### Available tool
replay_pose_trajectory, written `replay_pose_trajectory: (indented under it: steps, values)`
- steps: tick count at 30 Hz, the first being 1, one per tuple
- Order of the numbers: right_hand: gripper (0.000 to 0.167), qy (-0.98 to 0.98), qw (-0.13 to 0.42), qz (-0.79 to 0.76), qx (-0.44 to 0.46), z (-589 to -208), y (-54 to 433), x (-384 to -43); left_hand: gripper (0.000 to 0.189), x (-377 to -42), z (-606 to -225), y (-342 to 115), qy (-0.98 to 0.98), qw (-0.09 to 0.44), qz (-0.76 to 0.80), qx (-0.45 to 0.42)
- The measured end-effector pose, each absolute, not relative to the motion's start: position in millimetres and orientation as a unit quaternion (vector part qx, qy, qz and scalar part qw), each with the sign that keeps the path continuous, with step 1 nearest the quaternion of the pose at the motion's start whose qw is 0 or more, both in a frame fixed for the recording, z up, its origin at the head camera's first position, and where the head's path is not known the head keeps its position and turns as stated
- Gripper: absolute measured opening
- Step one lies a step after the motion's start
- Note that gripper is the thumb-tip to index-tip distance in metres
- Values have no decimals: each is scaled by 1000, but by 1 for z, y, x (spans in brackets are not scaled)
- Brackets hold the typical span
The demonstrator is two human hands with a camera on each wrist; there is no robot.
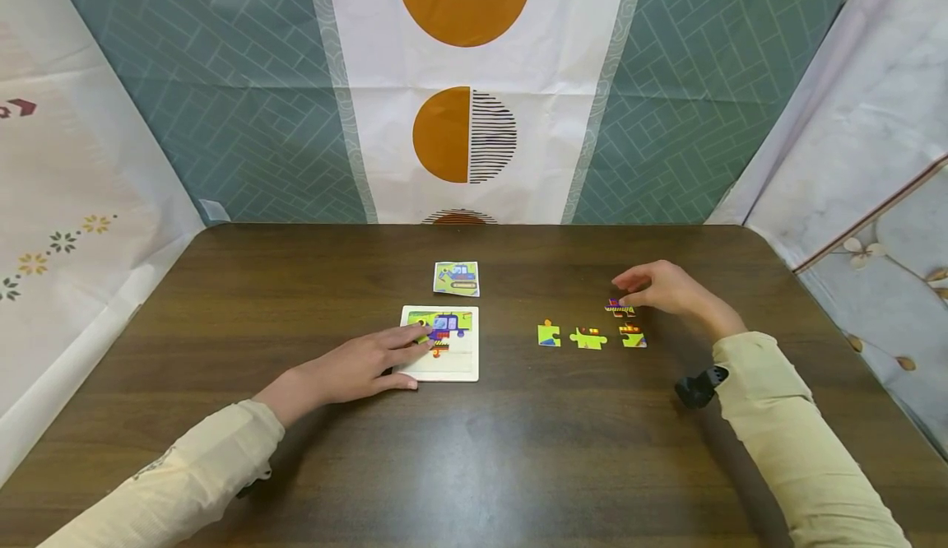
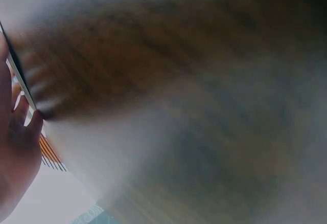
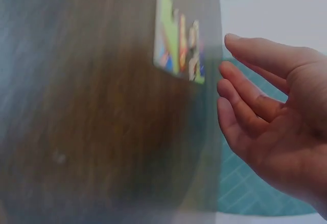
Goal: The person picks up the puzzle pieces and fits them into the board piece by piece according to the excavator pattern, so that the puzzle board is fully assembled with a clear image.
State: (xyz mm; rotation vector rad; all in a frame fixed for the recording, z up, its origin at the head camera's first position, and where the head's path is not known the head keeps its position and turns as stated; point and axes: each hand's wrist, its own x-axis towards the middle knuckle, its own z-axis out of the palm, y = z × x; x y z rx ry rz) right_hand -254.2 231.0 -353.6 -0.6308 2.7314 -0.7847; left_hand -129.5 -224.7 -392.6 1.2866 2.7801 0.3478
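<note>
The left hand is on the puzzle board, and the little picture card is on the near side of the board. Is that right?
Not quite: the little picture card lies on the far side of the puzzle board, as the head view shows. The left hand is on the board.

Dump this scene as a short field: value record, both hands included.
left hand: resting on puzzle board
right hand: at a loose piece; grip unclear
board state: partly filled
other loose pieces: three, in a row right of the board
picture card: flat, beyond the board
table: brown, wood-grained
</note>
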Motion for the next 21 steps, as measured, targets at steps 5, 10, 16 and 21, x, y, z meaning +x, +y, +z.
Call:
replay_pose_trajectory:
  steps: [5, 10, 16, 21]
  values:
    - [38, 929, 133, -279, -205, -362, 244, -256, 63, -130, -393, -225, 901, 28, 114, 417]
    - [42, 919, 148, -304, -202, -366, 250, -254, 62, -129, -392, -224, 900, 25, 120, 418]
    - [46, 913, 163, -317, -198, -369, 254, -255, 62, -127, -392, -224, 903, 28, 119, 411]
    - [47, 915, 159, -305, -211, -371, 252, -258, 62, -127, -393, -224, 905, 31, 115, 408]
